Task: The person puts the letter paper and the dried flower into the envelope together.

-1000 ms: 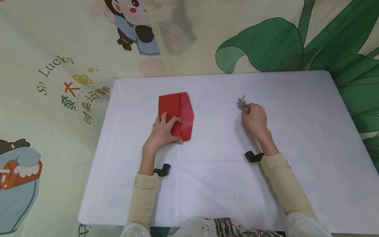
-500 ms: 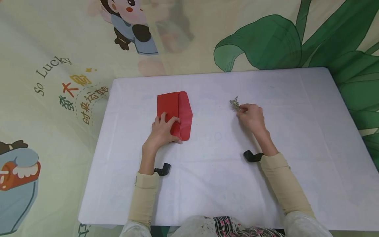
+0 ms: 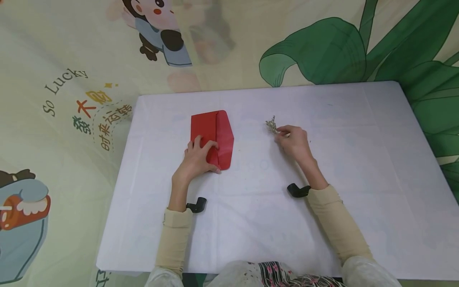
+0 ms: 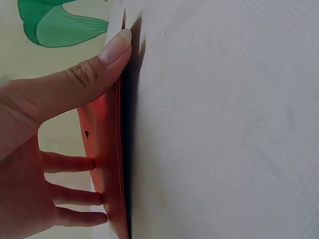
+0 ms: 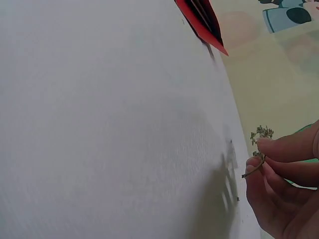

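Note:
A red envelope (image 3: pixel 204 125) lies on the white table with its flap (image 3: pixel 226 139) unfolded to the right. My left hand (image 3: pixel 193 159) holds it with bent fingers on its face and the thumb (image 4: pixel 114 50) at its near edge. Seen from the right wrist, the envelope's mouth (image 5: pixel 202 17) gapes a little. My right hand (image 3: pixel 294 143) pinches a small sprig of dried flowers (image 3: pixel 271 125) between thumb and fingertips, above the table and to the right of the envelope. In the right wrist view the sprig's short stem (image 5: pixel 252 172) pokes out below the fingers.
The white table (image 3: pixel 251 223) reaches to a patterned cloth backdrop (image 3: pixel 229 48) with green leaves and cartoon prints. Black wrist cameras sit on both wrists, the left one (image 3: pixel 197 205) and the right one (image 3: pixel 298 190). Tiny crumbs (image 5: pixel 238 199) lie on the tabletop.
My right hand has moved left with the dried sprig, closer to the envelope. The left hand and the envelope have stayed in place.

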The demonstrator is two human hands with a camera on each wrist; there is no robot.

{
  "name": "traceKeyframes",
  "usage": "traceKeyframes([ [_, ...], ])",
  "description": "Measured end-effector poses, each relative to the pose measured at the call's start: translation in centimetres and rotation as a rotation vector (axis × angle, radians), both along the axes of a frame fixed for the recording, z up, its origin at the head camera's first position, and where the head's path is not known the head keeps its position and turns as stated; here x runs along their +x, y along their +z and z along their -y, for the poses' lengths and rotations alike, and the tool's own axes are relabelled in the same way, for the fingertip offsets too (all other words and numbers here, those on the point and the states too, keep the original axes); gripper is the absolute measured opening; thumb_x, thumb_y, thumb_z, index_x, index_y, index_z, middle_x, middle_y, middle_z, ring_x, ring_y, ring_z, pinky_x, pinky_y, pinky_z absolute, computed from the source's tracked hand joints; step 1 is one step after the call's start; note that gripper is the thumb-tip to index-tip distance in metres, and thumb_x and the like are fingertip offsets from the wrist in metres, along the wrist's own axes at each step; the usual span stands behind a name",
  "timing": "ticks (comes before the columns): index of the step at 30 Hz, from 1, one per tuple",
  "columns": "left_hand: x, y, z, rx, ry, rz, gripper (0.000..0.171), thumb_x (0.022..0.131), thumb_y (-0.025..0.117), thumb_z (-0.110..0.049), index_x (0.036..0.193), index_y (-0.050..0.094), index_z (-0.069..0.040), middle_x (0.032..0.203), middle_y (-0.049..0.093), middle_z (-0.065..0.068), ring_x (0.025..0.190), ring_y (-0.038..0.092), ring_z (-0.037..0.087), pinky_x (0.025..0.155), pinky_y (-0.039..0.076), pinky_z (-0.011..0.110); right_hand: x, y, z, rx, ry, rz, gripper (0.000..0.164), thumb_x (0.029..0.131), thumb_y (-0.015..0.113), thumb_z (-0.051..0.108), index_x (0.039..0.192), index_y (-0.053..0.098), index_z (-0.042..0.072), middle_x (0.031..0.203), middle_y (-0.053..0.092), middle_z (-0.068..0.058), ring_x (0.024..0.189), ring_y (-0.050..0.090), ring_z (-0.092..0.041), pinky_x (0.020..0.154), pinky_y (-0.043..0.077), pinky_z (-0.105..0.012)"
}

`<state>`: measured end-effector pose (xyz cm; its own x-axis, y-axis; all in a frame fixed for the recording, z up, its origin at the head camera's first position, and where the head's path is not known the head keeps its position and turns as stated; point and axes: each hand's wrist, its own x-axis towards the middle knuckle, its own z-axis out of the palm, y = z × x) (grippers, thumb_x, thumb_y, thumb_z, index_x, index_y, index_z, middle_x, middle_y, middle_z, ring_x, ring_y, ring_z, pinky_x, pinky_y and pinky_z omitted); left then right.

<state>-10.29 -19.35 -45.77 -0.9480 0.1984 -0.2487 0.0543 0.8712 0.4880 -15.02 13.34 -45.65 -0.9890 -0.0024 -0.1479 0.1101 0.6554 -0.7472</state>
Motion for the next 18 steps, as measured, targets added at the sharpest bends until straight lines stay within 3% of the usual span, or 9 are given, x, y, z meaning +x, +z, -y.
traceKeyframes([
  [18, 0.0, -0.1, 0.4, 0.031, 0.012, 0.004, 0.077, 0.074, 0.093, -0.036, 0.137, 0.05, -0.029, 0.16, 0.024, 0.018, 0.147, 0.022, 0.043, 0.11, 0.04, 0.064, -0.1, 0.8, 5.3, -0.059, 0.08, -0.021, 0.028, 0.098, 0.068, 0.01, 0.125, 0.071, 0.003, 0.106, 0.07, -0.015, 0.078, 0.067, -0.026, 0.059, 0.045, -0.025],
])
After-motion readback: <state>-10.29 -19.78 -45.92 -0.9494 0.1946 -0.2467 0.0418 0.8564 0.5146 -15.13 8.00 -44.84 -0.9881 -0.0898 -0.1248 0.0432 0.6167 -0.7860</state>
